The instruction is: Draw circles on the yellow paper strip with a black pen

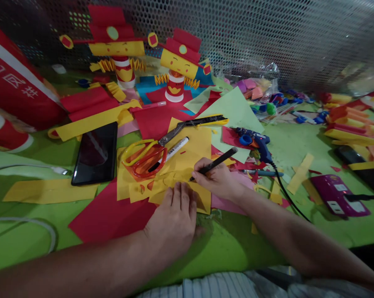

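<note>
My right hand (pixel 216 180) grips a slim black pen (pixel 219 160), its tip down at the yellow paper (pixel 202 153). Fingers stretched, my left hand (pixel 177 211) lies flat on the lower part of the yellow sheets, close to the pen tip. Cut yellow pieces and small scraps lie around the fingertips. Scissors (pixel 171 136) with one yellow and one red handle rest on the paper, blades slightly apart. Beside them is a white marker (pixel 174 151) with a black end, partly behind the red handle. Red paper (pixel 115 213) sticks out from under the yellow sheets.
Two red-and-yellow paper figures (pixel 117 49) on cups stand at the back. A phone (pixel 95 153) lies left. To the right are a blue glue gun (pixel 260 145) with a black cord, a purple device (pixel 339 194) and paper scraps. A perforated metal panel (pixel 212 33) closes the back.
</note>
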A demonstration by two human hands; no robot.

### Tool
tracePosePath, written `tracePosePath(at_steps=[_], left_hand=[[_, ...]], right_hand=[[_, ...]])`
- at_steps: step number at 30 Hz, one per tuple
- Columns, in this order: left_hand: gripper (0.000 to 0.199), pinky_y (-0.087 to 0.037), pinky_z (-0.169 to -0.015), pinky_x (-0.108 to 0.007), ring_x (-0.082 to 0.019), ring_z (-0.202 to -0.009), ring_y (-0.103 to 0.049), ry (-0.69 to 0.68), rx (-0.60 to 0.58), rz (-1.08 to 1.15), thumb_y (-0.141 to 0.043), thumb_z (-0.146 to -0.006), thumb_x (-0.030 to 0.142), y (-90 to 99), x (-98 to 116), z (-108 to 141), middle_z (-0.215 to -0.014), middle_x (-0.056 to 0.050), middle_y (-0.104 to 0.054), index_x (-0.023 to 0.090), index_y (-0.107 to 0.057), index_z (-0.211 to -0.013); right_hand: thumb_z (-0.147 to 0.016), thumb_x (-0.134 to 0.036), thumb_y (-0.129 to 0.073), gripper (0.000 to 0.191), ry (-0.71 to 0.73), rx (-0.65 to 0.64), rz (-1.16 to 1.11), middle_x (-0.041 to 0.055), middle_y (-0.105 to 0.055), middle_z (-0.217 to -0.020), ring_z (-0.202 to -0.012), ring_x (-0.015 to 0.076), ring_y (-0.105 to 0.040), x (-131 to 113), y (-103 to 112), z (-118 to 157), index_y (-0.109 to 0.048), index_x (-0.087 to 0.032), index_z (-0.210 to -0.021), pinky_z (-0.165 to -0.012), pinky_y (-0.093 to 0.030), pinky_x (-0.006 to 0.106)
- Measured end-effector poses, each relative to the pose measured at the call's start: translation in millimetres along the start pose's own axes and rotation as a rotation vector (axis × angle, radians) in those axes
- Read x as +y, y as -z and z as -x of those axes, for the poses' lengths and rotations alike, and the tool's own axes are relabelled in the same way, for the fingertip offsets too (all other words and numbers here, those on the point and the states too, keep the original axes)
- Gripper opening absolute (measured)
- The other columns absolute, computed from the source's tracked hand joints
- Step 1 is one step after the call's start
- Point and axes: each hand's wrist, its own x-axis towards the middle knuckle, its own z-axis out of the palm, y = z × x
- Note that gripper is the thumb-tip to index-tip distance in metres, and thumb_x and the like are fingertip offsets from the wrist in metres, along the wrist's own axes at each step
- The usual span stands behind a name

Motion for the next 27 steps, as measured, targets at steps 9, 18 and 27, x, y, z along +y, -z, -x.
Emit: tracePosePath(at_steps=[9, 18, 27], left_hand=[[0.057, -0.043, -0.082, -0.045, -0.037, -0.101, -0.059, 0.001, 0.012, 0.001, -0.047, -0.081, 0.05, -1.3, 0.5, 1.2, -0.109, -0.028, -0.062, 0.001, -0.062, -0.105], [0.055, -0.046, -0.074, -0.044, -0.035, -0.093, -0.061, 0.009, -0.064, 0.025, -0.048, -0.082, 0.047, 3.3, 0.6, 0.3, -0.105, -0.027, -0.063, 0.001, -0.061, -0.108], [0.057, -0.046, -0.079, -0.05, -0.037, -0.103, -0.057, 0.032, -0.123, 0.055, -0.044, -0.084, 0.048, 5.5, 0.7, -0.3, -0.112, -0.028, -0.06, 0.002, -0.058, -0.114]], right_hand=[[-0.075, -0.021, -0.047, 0.006, -0.047, -0.027, -0.027, -0.002, -0.051, -0.056, -0.047, 0.0082, -0.047, -2.1, 0.2, -0.9, -0.046, -0.02, -0.07, -0.044, -0.038, 0.019], [-0.076, -0.02, -0.048, 0.006, -0.075, -0.047, -0.061, -0.0025, -0.051, -0.056, -0.048, 0.0082, -0.047, -3.3, 0.0, -1.4, -0.045, -0.02, -0.07, -0.045, -0.039, 0.019], [-0.076, -0.02, -0.048, 0.007, -0.061, 0.003, -0.042, -0.0019, -0.053, -0.057, -0.051, 0.009, -0.05, -3.0, -2.7, -2.0, -0.046, -0.021, -0.069, -0.048, -0.041, 0.02]])
